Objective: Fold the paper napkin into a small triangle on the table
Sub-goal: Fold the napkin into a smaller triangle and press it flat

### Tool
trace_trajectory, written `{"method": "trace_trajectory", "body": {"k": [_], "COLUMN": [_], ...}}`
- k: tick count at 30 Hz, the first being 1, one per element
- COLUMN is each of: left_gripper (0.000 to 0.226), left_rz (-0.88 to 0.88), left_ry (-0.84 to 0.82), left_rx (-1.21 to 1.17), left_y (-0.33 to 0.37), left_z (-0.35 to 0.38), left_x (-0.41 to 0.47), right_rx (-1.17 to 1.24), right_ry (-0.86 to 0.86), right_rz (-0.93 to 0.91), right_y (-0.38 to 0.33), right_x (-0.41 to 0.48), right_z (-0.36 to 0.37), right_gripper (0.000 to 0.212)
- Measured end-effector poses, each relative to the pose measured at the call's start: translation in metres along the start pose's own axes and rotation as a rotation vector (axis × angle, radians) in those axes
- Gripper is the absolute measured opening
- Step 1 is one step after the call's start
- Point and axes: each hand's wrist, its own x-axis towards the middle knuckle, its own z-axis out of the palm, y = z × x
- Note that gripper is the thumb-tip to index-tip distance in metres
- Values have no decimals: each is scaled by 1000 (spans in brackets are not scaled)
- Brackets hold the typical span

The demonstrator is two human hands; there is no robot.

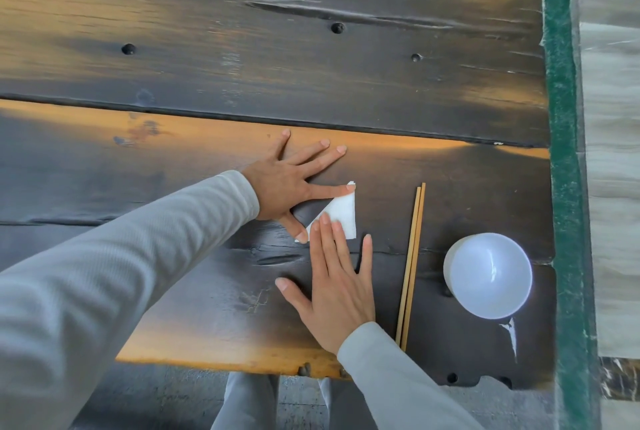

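Both hands are lying spread and flat on the napkin [341,213], already a small triangle left of the chopsticks [412,263] (bowl [488,275] further right), left hand [289,184] pinning its corners while the right hand [337,277] is pressing; firm, even strokes along the crease should set it.

One folded white napkin [341,213], two wooden chopsticks [411,263], one white bowl [488,275], two hands, one table [242,49]
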Motion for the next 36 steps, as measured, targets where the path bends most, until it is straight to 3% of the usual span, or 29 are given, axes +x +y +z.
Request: {"method": "trace_trajectory", "body": {"k": [7, 14, 20, 26, 36], "left_gripper": [113, 112, 111, 111, 112], "left_rz": [0, -5, 6, -6, 13], "left_ry": [-19, -30, -25, -28, 39], "left_rx": [-15, -10, -21, 16, 69], "left_y": [-1, 0, -2, 1, 18], "left_z": [1, 0, 0, -2, -10], "left_x": [2, 2, 1, 1, 2], "right_rx": [-37, 28, 26, -5, -31], "right_ry": [-5, 27, 43, 10, 38], "right_rz": [81, 157, 24, 131, 132], "right_y": [34, 18, 0, 20, 25], "right_x": [-13, -11, -7, -13, -31], "right_z": [1, -1, 0, 1, -5], "right_gripper": [92, 93, 90, 91, 95]}}
